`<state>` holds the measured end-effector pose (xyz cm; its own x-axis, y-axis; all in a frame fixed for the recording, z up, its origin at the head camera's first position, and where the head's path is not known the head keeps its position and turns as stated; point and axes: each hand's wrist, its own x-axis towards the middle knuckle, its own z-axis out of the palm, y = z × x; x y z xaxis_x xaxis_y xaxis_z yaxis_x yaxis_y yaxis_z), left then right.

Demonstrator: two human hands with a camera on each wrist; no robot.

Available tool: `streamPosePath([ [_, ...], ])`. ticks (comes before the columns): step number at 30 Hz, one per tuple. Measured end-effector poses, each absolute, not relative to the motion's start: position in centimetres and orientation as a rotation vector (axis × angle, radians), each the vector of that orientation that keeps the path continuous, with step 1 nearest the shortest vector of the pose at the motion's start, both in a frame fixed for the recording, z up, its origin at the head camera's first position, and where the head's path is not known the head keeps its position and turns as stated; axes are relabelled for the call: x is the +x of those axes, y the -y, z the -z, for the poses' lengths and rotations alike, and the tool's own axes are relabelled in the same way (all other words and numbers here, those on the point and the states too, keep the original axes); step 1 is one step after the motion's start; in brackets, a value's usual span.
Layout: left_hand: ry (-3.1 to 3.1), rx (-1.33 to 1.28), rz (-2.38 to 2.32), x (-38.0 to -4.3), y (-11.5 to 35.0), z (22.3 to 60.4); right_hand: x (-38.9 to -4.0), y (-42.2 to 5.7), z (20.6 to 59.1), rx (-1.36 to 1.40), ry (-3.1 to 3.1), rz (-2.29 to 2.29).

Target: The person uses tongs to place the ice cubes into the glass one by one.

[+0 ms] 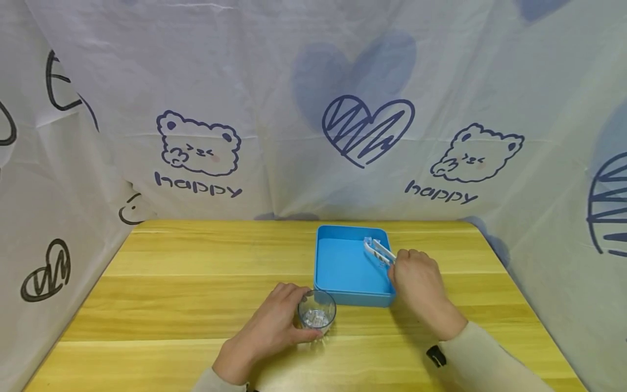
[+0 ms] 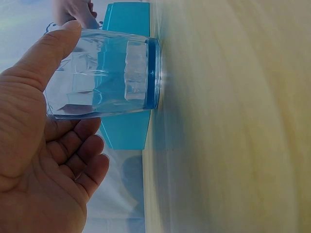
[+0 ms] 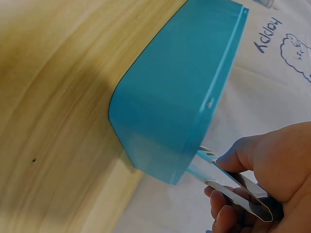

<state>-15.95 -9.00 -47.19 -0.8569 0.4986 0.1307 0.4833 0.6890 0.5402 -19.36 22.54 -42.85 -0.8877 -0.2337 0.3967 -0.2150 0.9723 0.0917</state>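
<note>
My left hand (image 1: 276,321) holds a clear drinking glass (image 2: 104,73) upright on the wooden table, thumb on one side and fingers on the other. Several clear, ice-like pieces (image 1: 314,318) lie in the bottom of the glass. My right hand (image 1: 421,280) pinches a pair of metal tongs (image 3: 240,194) with pale tips. The tongs reach over the right wall of the blue box (image 1: 352,299), their tips inside near its far right corner. A small clear piece (image 1: 368,240) is at the tips; whether they grip it I cannot tell.
The blue box stands just beyond the glass, slightly to the right. A wooden table (image 1: 186,294) lies under everything. Behind and at both sides hangs a white cloth (image 1: 279,136) printed with bears and hearts.
</note>
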Motion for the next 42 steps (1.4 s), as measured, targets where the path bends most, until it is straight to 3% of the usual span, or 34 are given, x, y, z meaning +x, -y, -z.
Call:
streamPosePath([
  [42, -2.848, 0.794, -0.882, -16.0, 9.1, 47.2, -22.6, -20.9, 44.6, 0.193, 2.847, 0.071],
])
